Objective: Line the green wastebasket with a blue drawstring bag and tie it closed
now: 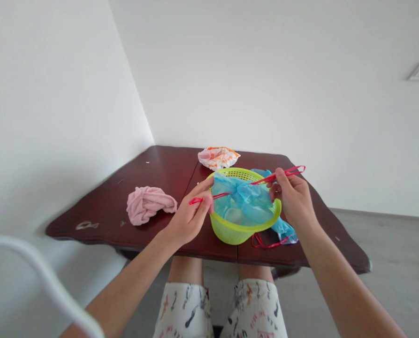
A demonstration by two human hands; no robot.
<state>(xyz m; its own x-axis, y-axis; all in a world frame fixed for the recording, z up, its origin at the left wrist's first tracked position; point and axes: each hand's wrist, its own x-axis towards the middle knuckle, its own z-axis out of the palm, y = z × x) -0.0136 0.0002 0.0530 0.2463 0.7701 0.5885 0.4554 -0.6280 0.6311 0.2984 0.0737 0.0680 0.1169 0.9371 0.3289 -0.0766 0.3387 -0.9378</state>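
A blue translucent drawstring trash bag sits gathered inside a yellow-green plastic basket, its mouth drawn together near the middle. My left hand is at the basket's left side, with one red drawstring loop pinched between thumb and fingers. On the right, my right hand grips the other red drawstring, pulled out toward the upper right. Both strings run taut from the bag's neck. Another piece of blue bag with a red string lies on the table beside the basket, partly hidden behind it.
A crumpled pink cloth lies left on the dark wooden table. Behind the basket rests a white and orange plastic bag. White walls border the table at the back and left. A blurred white cable crosses the lower left.
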